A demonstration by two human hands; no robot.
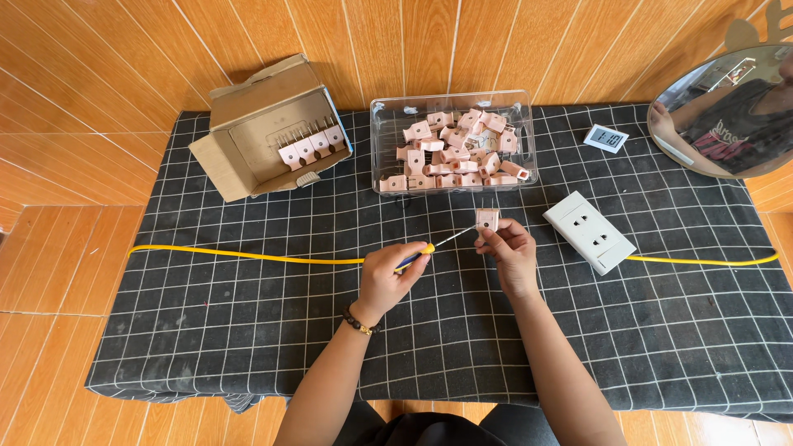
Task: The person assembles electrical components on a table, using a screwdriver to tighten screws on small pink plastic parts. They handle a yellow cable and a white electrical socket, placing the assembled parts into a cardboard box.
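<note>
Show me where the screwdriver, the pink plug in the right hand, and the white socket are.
screwdriver (423, 249): head view, on its yellow and blue handle by the left hand's fingers.
pink plug (486, 219): head view, on its body, above the right hand's fingertips.
white socket (589, 232): head view, on its top face.

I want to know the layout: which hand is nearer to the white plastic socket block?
Right. The right hand holds a pink plug beside the white plastic socket block; the left hand, with the screwdriver, is farther left.
</note>
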